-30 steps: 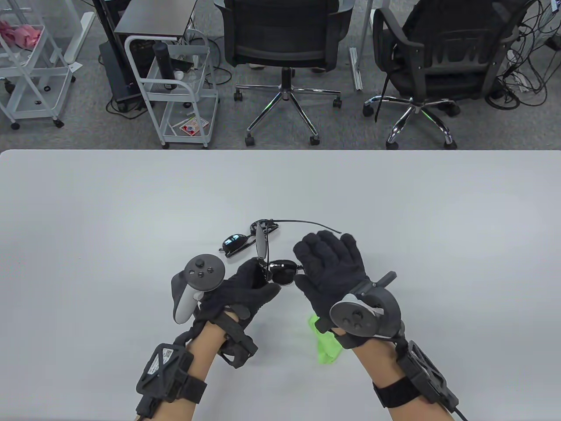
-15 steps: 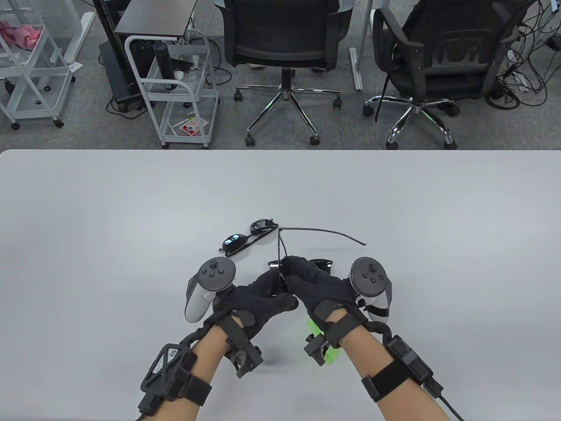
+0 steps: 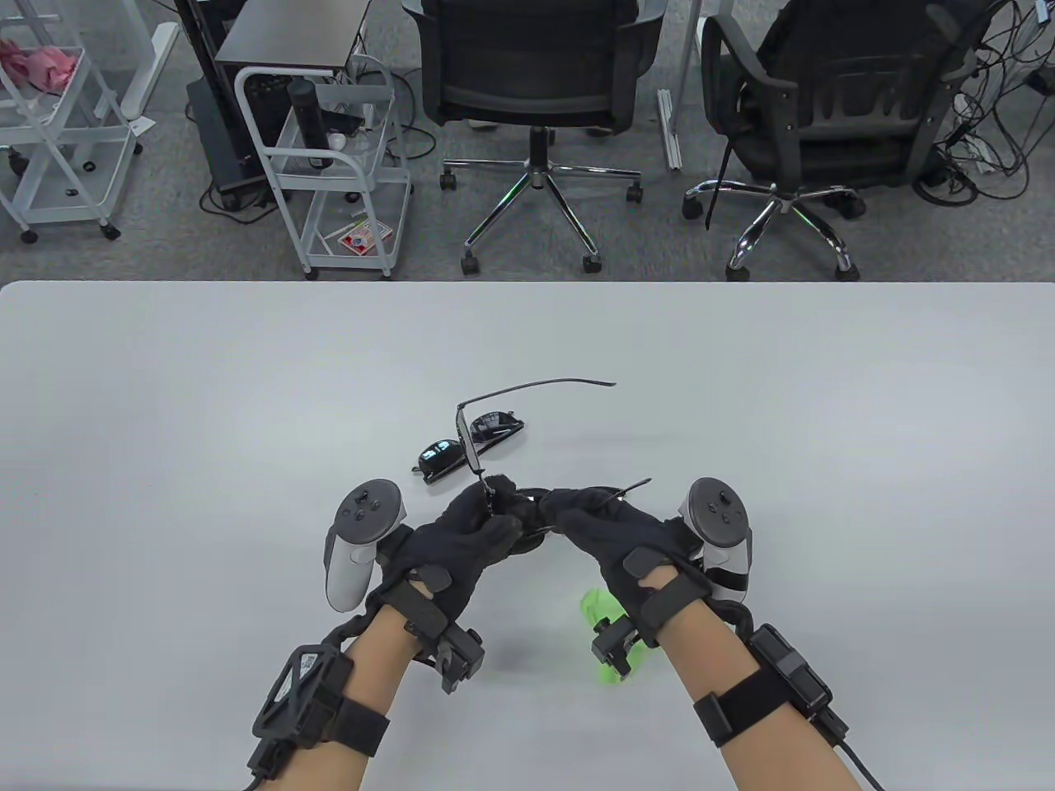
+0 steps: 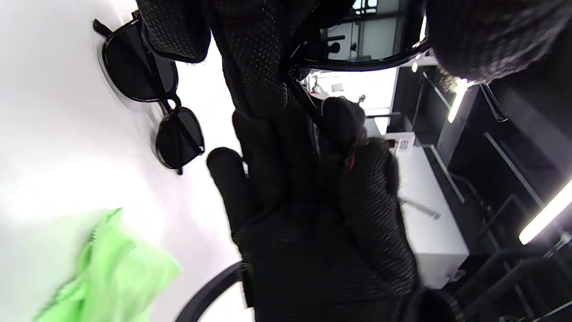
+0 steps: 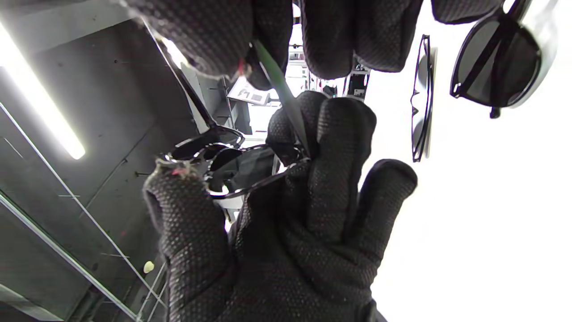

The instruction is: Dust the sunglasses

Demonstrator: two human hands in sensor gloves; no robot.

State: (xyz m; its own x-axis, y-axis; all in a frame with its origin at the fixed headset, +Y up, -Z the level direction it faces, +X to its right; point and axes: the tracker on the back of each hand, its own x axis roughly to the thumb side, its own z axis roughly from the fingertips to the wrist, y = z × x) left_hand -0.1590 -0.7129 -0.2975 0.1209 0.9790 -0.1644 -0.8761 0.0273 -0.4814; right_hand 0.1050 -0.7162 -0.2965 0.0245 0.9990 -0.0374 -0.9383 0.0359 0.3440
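Thin metal-framed sunglasses (image 3: 527, 519) are held above the table between both hands. My left hand (image 3: 486, 498) pinches the frame at its left end. My right hand (image 3: 569, 504) pinches it at the right end. One temple arm (image 3: 536, 383) sticks up and away to the right, unfolded. The dark lenses also show in the right wrist view (image 5: 210, 156), and the frame's rim shows in the left wrist view (image 4: 371, 65). A green cloth (image 3: 600, 611) lies on the table under my right wrist, held by neither hand; it also shows in the left wrist view (image 4: 111, 277).
A second pair of black sunglasses (image 3: 457, 449) lies folded on the white table (image 3: 247, 412) just beyond my left hand; it also shows in the left wrist view (image 4: 147, 89) and the right wrist view (image 5: 496, 76). Office chairs (image 3: 536, 74) and a white cart (image 3: 330, 165) stand past the far edge.
My right hand, open and flat over the glasses a second ago, now pinches the frame's right end. The glasses have tilted and the raised temple arm has swung up and to the left.
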